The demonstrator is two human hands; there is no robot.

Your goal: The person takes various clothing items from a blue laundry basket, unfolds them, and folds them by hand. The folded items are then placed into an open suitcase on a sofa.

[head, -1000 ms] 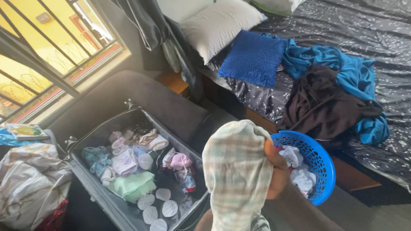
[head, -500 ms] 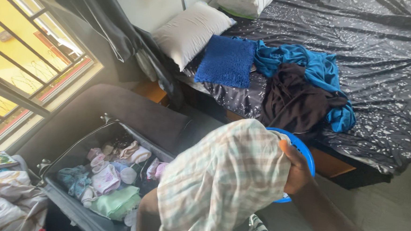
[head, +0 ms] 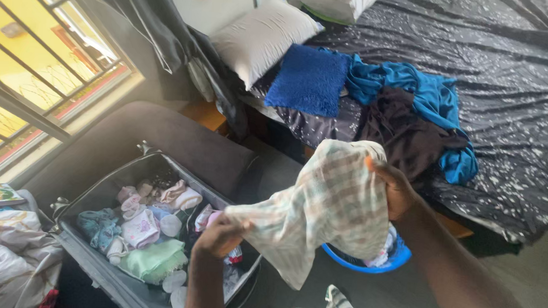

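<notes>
Dark, speckled bedding covers the bed (head: 513, 123) that fills the upper right, with two white pillows (head: 261, 38), a blue cushion (head: 309, 79) and a heap of blue and dark clothes (head: 413, 117) near its edge. Below the barred window (head: 34, 79) on the left, an open grey suitcase (head: 180, 149) lies on the floor, its tray packed with small pastel baby clothes (head: 142, 228) and round white pads. A crumpled pale bundle (head: 6, 259) sits at the far left, beside the case.

Between the case and the bed, a blue plastic basket (head: 374, 265) rests on the floor, mostly hidden behind the checked cloth (head: 327, 213), which hangs in the air above it. The right hand (head: 394, 191) grips the cloth's upper edge, its fingers closed around bunched fabric. The left hand (head: 220, 235) pinches a lower corner, its fingers curled tight on it, just above the suitcase rim.

The cloth is held only at two points and its loose lower part sags; if either grip slackens, it could drop onto the floor or fall crumpled over the packed clothes. A trailing corner could also catch on the basket rim.
</notes>
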